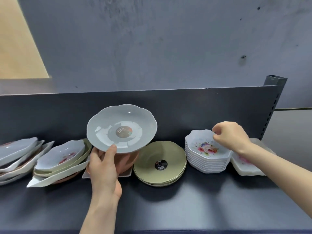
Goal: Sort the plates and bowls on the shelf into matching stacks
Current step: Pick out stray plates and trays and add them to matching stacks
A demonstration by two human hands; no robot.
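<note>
Pale grey scalloped plastic plate (121,128) raised, tilted, above dark shelf (185,200); left hand (103,168) grips its near rim, thumb on top. Right hand (231,135) pinches the top rim of the white floral bowl stack (206,157), beside the olive-green plates (160,162).

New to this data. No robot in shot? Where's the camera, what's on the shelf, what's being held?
No robot here: a person works with bare hands, and the single picture comes from a wide-angle camera worn on their head, looking forward and down. The left hand holds up a pale grey scalloped plate with a round dark sticker, thumb on its rim. The right hand pinches the rim of the top bowl in a stack of white floral bowls. On the dark shelf also sit a stack of olive-green round plates and, at the left, mixed unsorted piles of dishes.
</note>
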